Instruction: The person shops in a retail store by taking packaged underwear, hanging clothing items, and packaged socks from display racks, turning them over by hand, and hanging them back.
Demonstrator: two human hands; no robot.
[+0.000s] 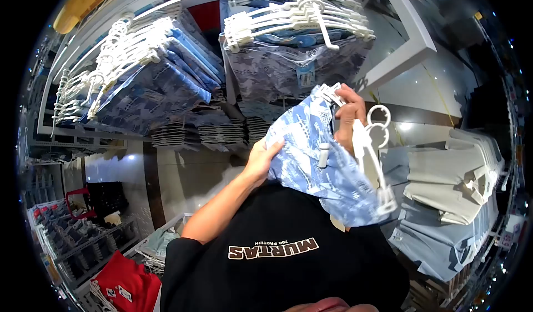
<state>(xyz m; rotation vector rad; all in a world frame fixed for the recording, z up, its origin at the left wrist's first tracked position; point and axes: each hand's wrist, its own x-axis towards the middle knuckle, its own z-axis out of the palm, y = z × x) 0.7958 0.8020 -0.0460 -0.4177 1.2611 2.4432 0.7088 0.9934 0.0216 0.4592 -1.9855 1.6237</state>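
I see my left hand [262,157] closed on the lower edge of a blue patterned shirt [316,162], its fingers tucked under the fabric at the left side. My right hand [347,115] is raised at the shirt's top, fingers curled tight around the collar end together with a white hanger [373,151], whose hook loops out just to the right of the knuckles. The shirt hangs between both hands in front of my chest, above my black T-shirt [277,256], draping down toward the right. Behind it, a rail [400,56] carries more patterned shirts [288,67] on white hangers, with another row [150,84] off to the left. Folded stacks [200,131] lie on a shelf below them. Grey shirts [455,178] lie piled at the right, and red garments [125,287] sit low on the left.
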